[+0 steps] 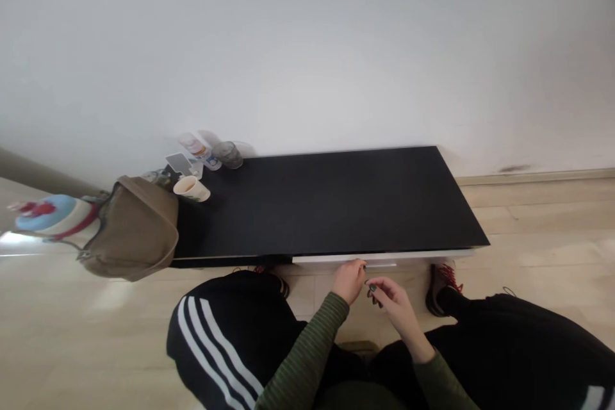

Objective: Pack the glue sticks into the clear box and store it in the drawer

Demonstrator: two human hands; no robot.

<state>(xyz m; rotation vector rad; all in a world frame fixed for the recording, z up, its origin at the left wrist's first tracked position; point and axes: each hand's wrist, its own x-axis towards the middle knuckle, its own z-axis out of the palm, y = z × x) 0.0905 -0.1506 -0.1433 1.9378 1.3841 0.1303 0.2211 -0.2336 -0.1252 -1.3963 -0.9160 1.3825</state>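
Observation:
I crouch in front of a low cabinet with a black top (331, 202) and a white drawer front (384, 257). My left hand (350, 280) is closed, its fingers curled up against the lower edge of the drawer front near a silver handle (382, 264). My right hand (390, 299) hovers just beside it, below the handle, with fingers bent and pinched together; whether it holds anything I cannot make out. Both arms wear green striped sleeves. My knees in black trousers with white stripes frame the hands.
At the cabinet's left end stand a cream cup (191, 189), a grey glass (227, 154), a plastic bottle (198, 148) and a small card-like item (179, 162). A brown bag (134, 230) leans there, with a blue, red and white object (50, 216) beside it. Pale wood floor surrounds; a white wall stands behind.

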